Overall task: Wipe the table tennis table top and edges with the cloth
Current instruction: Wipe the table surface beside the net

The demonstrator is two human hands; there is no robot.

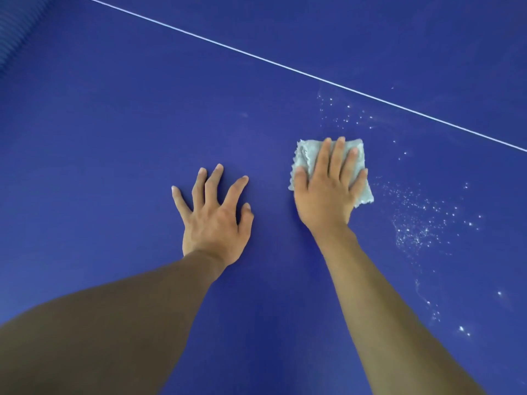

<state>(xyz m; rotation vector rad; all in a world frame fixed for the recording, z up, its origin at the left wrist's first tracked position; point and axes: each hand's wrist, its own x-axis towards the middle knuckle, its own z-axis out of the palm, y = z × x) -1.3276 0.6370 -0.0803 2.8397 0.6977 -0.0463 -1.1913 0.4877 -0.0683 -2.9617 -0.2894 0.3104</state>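
Partly hidden cloth (310, 154) under right hand (328, 196)

We record the table top (114, 138) as a uniform deep blue with no pattern of its own. One thin white line (285, 67) crosses it diagonally. The cloth (309, 151) is pale grey with a faint blue-green cast, plain, and has a scalloped edge on its left side. We note scattered white glinting specks (410, 232) on the blue, to the right of the cloth and beyond it. In the upper left corner, a darker blue ribbed surface (20, 29) shows fine parallel stripes.
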